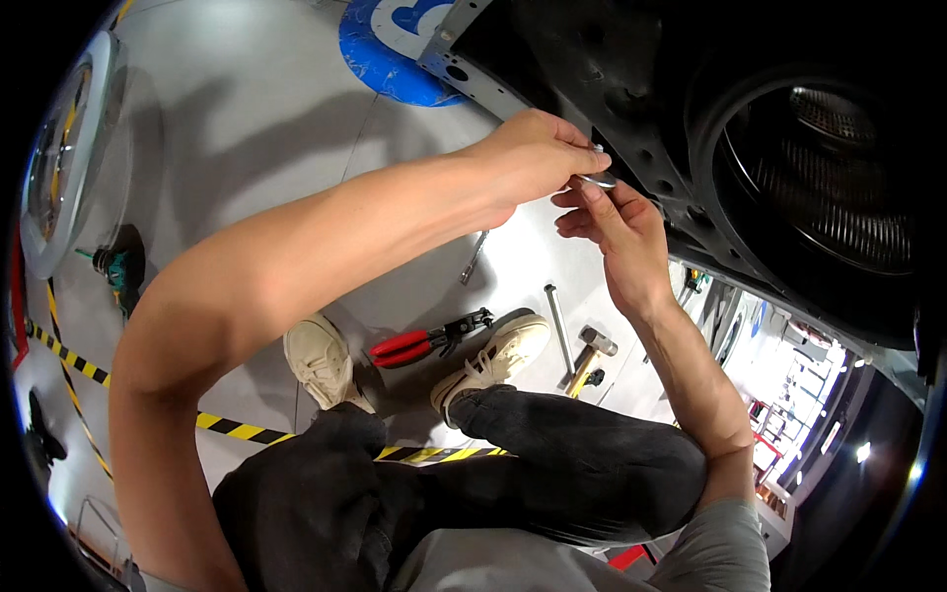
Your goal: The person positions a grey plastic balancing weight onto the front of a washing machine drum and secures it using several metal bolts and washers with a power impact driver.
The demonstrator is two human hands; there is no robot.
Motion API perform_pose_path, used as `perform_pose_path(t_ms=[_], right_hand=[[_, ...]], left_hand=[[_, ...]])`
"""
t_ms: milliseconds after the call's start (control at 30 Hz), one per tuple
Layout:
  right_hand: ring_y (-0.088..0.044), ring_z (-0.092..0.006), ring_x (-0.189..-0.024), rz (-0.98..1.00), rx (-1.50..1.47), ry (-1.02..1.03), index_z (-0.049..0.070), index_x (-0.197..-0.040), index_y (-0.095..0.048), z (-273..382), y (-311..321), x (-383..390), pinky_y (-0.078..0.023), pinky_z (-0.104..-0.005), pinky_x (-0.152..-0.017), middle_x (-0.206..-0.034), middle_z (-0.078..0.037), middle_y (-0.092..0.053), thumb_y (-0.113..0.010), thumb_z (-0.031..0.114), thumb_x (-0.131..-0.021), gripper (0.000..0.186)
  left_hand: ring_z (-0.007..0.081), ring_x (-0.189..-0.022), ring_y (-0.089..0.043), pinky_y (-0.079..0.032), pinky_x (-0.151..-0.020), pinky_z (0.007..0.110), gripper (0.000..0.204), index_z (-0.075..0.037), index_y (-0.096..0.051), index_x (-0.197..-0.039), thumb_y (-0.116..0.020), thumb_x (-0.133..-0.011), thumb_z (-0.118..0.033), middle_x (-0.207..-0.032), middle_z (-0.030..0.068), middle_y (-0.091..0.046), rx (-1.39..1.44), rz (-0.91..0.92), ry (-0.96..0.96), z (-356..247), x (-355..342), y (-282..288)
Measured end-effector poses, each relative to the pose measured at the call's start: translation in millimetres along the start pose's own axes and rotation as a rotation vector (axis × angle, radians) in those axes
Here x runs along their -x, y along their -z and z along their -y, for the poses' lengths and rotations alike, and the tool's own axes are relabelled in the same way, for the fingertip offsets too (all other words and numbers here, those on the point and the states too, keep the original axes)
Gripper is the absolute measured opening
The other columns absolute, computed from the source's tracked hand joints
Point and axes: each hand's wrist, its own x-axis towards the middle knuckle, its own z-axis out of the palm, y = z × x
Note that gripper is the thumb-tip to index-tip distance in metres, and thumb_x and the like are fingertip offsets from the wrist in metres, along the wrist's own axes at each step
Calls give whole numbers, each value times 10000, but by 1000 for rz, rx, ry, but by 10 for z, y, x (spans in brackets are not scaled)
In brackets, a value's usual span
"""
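My left hand (528,158) reaches up to the underside of a black appliance frame (641,138), its fingers closed on a small shiny metal piece (597,181). Just below, my right hand (621,237) has its thumb against the same piece, with the other fingers curled; the piece's exact shape is partly hidden by the fingers. To the right of both hands is a dark round opening (710,168) with a perforated metal drum (829,197) inside. A steel tool (472,261) lies on the floor beneath my left wrist.
Red-handled pliers (400,347), a metal bar (557,331) and a hammer (598,341) lie near my shoes (321,360). At left are a round glass door (49,247), a green power tool (113,271) and striped floor tape (237,427). A blue disc (385,69) is behind.
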Motion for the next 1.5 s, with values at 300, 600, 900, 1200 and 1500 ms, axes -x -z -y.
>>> perform_pose_path(t_ms=[300,600,900,1200,1500], right_hand=[[-648,-184,-782,-168,-194,35,-61,-965,-599,100,82,-83,-534,-302,-754,-905,-148,-671,-551,122,-940,191],[-639,-153,-745,-98,-315,264,-60,-978,-606,798,-251,-418,-541,-295,-734,-857,-115,-649,-560,167,-946,234],[-615,-171,-819,-161,-617,228,-35,-1039,-584,1071,-478,-606,-532,-335,-756,-964,-107,-623,-534,151,-956,210],[-602,-181,-808,-219,-729,139,-9,-1035,-575,1166,-461,-652,-526,-359,-765,-941,-96,-606,-491,98,-958,157],[-608,-200,-895,-234,-707,110,4,-1039,-588,1140,-450,-701,-508,-370,-841,-1014,-103,-617,-459,98,-962,177]], left_hand=[[146,-825,-580,-471,-736,269,208,4,-637,-986,-657,-869,-167,-901,70,-627,180,-56,-26,-104,-185,-264],[81,-828,-535,-434,-746,218,277,-9,-616,-1074,-645,-888,-212,-891,19,-605,174,-71,-360,-651,128,57],[82,-661,-581,-476,-594,237,285,38,-610,-1055,-601,-907,-206,-783,47,-637,-570,-250,-580,-1062,-7,245],[124,-646,-624,-499,-610,251,403,68,-580,-1124,-621,-876,-247,-759,97,-648,-721,-341,-599,-1182,-103,240],[97,-621,-596,-484,-580,231,368,64,-582,-1120,-614,-884,-217,-757,86,-644,-704,-292,-565,-1174,-176,291]])
